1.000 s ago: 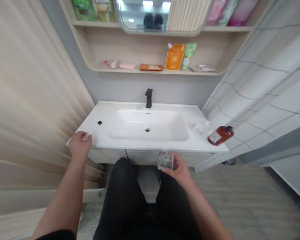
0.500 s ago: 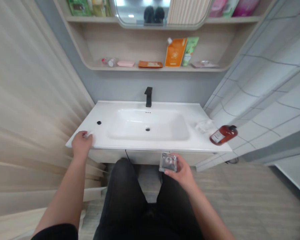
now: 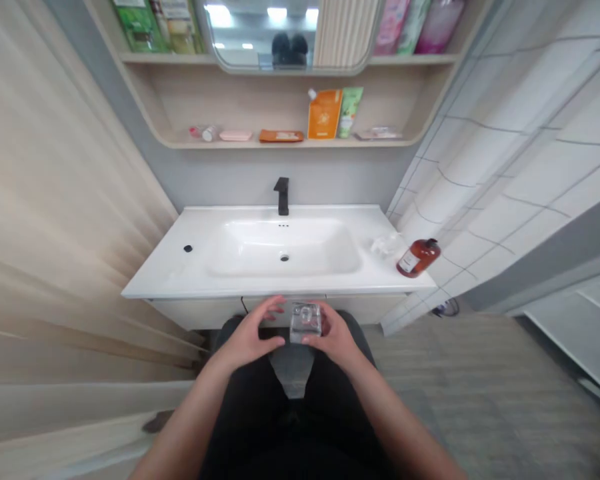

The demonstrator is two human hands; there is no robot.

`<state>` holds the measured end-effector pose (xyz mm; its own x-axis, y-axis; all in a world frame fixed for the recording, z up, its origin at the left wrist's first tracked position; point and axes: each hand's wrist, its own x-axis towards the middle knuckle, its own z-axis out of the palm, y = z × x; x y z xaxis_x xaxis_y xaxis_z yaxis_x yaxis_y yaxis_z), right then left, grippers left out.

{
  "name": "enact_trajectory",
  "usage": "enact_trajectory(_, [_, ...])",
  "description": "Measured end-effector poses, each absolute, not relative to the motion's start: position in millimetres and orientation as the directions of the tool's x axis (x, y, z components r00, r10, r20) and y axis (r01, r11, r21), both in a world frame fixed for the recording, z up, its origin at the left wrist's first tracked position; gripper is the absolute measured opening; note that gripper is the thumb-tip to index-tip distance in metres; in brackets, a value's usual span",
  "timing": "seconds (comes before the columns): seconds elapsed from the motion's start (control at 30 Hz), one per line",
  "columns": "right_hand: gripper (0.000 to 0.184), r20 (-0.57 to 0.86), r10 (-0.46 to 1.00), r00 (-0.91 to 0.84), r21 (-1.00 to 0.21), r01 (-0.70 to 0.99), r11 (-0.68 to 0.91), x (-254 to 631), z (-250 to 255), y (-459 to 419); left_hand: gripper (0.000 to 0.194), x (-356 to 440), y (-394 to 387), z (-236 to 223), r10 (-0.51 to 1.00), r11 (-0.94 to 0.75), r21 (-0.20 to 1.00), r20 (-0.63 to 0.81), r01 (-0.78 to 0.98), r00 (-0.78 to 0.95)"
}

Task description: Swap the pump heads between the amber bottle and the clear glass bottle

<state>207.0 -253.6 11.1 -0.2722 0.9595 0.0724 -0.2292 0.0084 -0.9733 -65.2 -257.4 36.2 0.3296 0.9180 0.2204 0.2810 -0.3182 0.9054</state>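
My right hand (image 3: 336,335) grips a clear square box (image 3: 305,321) by its right side, in front of the vanity's front edge and above my knees. Something small and round shows in the box, too blurred to name. To the left of the box is my left hand (image 3: 256,331), its thumb and fingers spread and nothing between them. A small gap seems to separate it from the box. Beyond both hands lies the white washbasin (image 3: 325,268), with a black faucet (image 3: 283,196) at its back.
A brown pump-less bottle (image 3: 418,258) and crumpled clear plastic (image 3: 386,245) rest on the counter's right end. A small black object (image 3: 188,248) lies at the left. Above, a shelf (image 3: 180,143) holds an orange pouch (image 3: 325,115) and a green tube (image 3: 350,112).
My left hand has left the counter's left end and come rightward to the box, its fingers now spread. My right hand has carried the box slightly left. The view has shifted too.
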Motion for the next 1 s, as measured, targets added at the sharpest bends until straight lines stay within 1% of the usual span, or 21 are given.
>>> enact_trajectory(0.03, [0.091,0.085,0.952,-0.294,-0.973,-0.229,0.016,204,14,-255,0.090,-53,-262,35,0.913,-0.291,0.923,0.189,0.252,0.362])
enact_trajectory(0.07, [0.091,0.098,0.946,-0.309,-0.974,-0.227,0.027,200,16,-255,0.094,-44,-265,34,0.916,-0.269,0.933,0.171,0.237,0.363])
enact_trajectory(0.1, [0.090,0.114,0.942,-0.316,-0.974,-0.224,0.042,198,18,-256,0.094,-38,-266,33,0.924,-0.250,0.941,0.162,0.227,0.346])
enact_trajectory(0.23, [0.085,0.178,0.937,-0.301,-0.976,-0.175,0.129,190,21,-254,0.083,-31,-262,33,0.950,-0.195,0.967,0.145,0.165,0.275])
enact_trajectory(0.3, [0.084,0.197,0.932,-0.304,-0.980,-0.100,0.175,190,24,-252,0.083,-31,-257,33,0.954,-0.183,0.976,0.146,0.122,0.262])
enact_trajectory(0.43, [0.091,0.237,0.916,-0.323,-0.954,0.101,0.283,197,34,-241,0.082,-35,-245,35,0.958,-0.184,0.982,0.169,0.042,0.231])
enact_trajectory(0.47, [0.090,0.251,0.916,-0.312,-0.942,0.139,0.305,202,36,-237,0.082,-37,-241,35,0.961,-0.186,0.982,0.174,0.034,0.217])
enact_trajectory(0.5, [0.085,0.268,0.921,-0.282,-0.932,0.167,0.323,209,37,-232,0.082,-40,-235,35,0.964,-0.187,0.982,0.177,0.031,0.200])
enact_trajectory(0.57, [0.065,0.316,0.938,-0.141,-0.912,0.228,0.342,231,38,-221,0.083,-49,-221,35,0.969,-0.188,0.982,0.181,0.026,0.169])
enact_trajectory(0.63, [0.045,0.387,0.915,0.116,-0.882,0.336,0.330,267,36,-209,0.085,-61,-203,33,0.973,-0.190,0.981,0.185,0.024,0.138])
enact_trajectory(0.67, [0.041,0.430,0.863,0.267,-0.858,0.419,0.297,289,35,-203,0.086,-67,-193,31,0.975,-0.191,0.981,0.187,0.028,0.120])
enact_trajectory(0.7, [0.041,0.488,0.777,0.398,-0.821,0.512,0.253,313,33,-197,0.087,-74,-182,30,0.977,-0.194,0.980,0.190,0.035,0.099])
enact_trajectory(0.77, [0.051,0.579,0.593,0.560,-0.754,0.645,0.127,364,30,-181,0.088,-88,-160,26,0.979,-0.200,0.978,0.197,0.057,0.060])
enact_trajectory(0.8, [0.061,0.601,0.525,0.602,-0.738,0.671,0.075,388,28,-172,0.087,-95,-149,25,0.979,-0.203,0.977,0.200,0.069,0.045])
enact_trajectory(0.83, [0.077,0.604,0.488,0.630,-0.736,0.676,0.037,410,27,-162,0.087,-102,-138,24,0.979,-0.205,0.976,0.203,0.078,0.031])
enact_trajectory(0.87, [0.095,0.584,0.483,0.652,-0.750,0.662,0.013,431,25,-150,0.087,-108,-127,22,0.979,-0.204,0.975,0.203,0.083,0.019])
enact_trajectory(0.93, [0.123,0.491,0.549,0.676,-0.806,0.591,-0.006,463,23,-126,0.088,-117,-107,21,0.980,-0.198,0.977,0.198,0.074,0.002])
enact_trajectory(0.97, [0.132,0.442,0.605,0.662,-0.830,0.557,-0.004,476,22,-114,0.089,-120,-97,20,0.981,-0.195,0.979,0.196,0.061,-0.007])
enact_trajectory(1.0, [0.138,0.399,0.655,0.641,-0.847,0.531,-0.005,485,21,-103,0.090,-123,-89,19,0.980,-0.196,0.980,0.197,0.046,-0.015])
